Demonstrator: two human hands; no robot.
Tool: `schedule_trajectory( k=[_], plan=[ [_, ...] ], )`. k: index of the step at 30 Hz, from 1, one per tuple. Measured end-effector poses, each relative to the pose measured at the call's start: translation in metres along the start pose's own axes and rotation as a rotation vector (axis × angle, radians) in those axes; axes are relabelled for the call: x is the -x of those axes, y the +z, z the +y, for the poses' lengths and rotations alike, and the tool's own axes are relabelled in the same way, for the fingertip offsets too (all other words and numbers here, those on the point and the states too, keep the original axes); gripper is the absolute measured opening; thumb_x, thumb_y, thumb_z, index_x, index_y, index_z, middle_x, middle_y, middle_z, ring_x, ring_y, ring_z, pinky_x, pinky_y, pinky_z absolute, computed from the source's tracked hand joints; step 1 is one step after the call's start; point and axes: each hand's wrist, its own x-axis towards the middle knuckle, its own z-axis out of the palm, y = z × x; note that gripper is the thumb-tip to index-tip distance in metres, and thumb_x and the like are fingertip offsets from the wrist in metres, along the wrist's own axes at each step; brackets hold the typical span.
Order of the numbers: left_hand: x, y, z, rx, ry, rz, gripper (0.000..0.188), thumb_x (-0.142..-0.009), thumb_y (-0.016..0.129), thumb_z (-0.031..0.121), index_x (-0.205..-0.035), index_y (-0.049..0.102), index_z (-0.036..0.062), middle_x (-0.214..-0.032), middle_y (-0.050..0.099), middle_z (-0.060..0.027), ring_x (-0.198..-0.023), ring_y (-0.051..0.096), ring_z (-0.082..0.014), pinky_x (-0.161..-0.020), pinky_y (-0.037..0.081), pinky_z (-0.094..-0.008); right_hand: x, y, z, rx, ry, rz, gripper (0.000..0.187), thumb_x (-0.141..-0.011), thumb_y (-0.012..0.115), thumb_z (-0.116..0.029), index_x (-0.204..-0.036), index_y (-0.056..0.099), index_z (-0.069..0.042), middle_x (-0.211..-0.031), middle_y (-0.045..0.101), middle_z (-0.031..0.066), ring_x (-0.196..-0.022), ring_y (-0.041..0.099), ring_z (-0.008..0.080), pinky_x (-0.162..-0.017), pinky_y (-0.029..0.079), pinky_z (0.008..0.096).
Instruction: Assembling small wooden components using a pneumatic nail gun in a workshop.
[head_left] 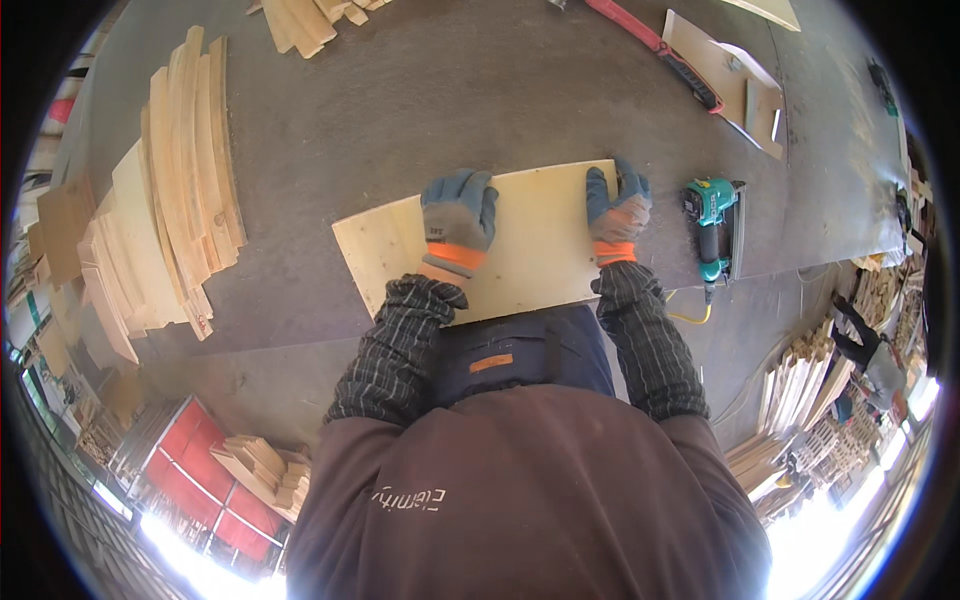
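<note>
Head view: a pale plywood panel [530,245] lies flat on a grey workbench [420,110], under both gloved hands; the left hand [458,222] presses palm-down on it, fingers spread, gripping nothing; the right hand [617,208] curls over its far edge; just right of that hand rests a green nail gun [712,228]; stacked wooden slats [185,180] lie well left; bare bench lies beyond the fingers.

Both forearms, in dark checked sleeves, reach toward twelve o'clock. The gloved left hand [458,218] lies flat, palm down, fingers together. The gloved right hand [618,205], at three o'clock from it, has its fingers curled downward at the tips
</note>
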Motion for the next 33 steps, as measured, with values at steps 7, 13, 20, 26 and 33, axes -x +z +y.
schedule_trajectory(
  k=[7,13,20,26,33],
  plan=[
    [0.002,-0.004,-0.007,0.003,-0.024,-0.008,0.025,-0.091,0.074,0.020,-0.111,0.074,0.0052,-0.109,0.073,-0.0162,-0.102,0.066,-0.0370,-0.092,0.051,-0.0475,0.001,0.005,0.014,0.085,-0.130,0.016,0.051,-0.088,0.079,-0.040,-0.121,0.073,-0.003,-0.108,0.073,0.0219,-0.101,0.070,0.0405,-0.090,0.057,0.0482],
    [0.025,-0.061,-0.024,-0.182,-0.311,0.293,0.033,-0.095,0.073,0.027,-0.114,0.071,-0.0001,-0.115,0.070,-0.0235,-0.108,0.066,-0.0405,-0.097,0.053,-0.0492,0.003,0.001,0.022,0.071,-0.078,-0.003,0.048,-0.090,0.078,-0.039,-0.119,0.073,-0.001,-0.111,0.073,0.0218,-0.102,0.071,0.0399,-0.090,0.057,0.0486],
    [0.091,-0.090,-0.115,0.139,-1.025,0.294,0.030,-0.098,0.064,0.025,-0.107,0.075,-0.0019,-0.103,0.070,-0.0245,-0.093,0.068,-0.0424,-0.085,0.053,-0.0495,0.001,0.003,0.015,0.063,-0.054,-0.020,0.049,-0.090,0.077,-0.039,-0.121,0.074,-0.001,-0.113,0.073,0.0209,-0.105,0.070,0.0387,-0.092,0.057,0.0478],
    [0.091,-0.083,-0.113,-0.055,-0.934,0.300,0.030,-0.099,0.063,0.025,-0.102,0.075,-0.0020,-0.103,0.070,-0.0257,-0.095,0.068,-0.0441,-0.084,0.052,-0.0500,0.001,0.007,0.019,0.125,-0.070,-0.033,0.049,-0.090,0.076,-0.041,-0.121,0.074,-0.003,-0.113,0.073,0.0205,-0.106,0.070,0.0389,-0.094,0.056,0.0477],
    [0.100,-0.081,-0.111,-0.082,-0.954,0.300,0.032,-0.100,0.062,0.027,-0.100,0.075,-0.0023,-0.102,0.069,-0.0268,-0.095,0.068,-0.0456,-0.082,0.053,-0.0509,0.003,0.009,0.025,0.085,-0.050,-0.033,0.048,-0.089,0.077,-0.041,-0.120,0.074,-0.004,-0.114,0.074,0.0193,-0.106,0.070,0.0383,-0.095,0.055,0.0485]
  ],
)
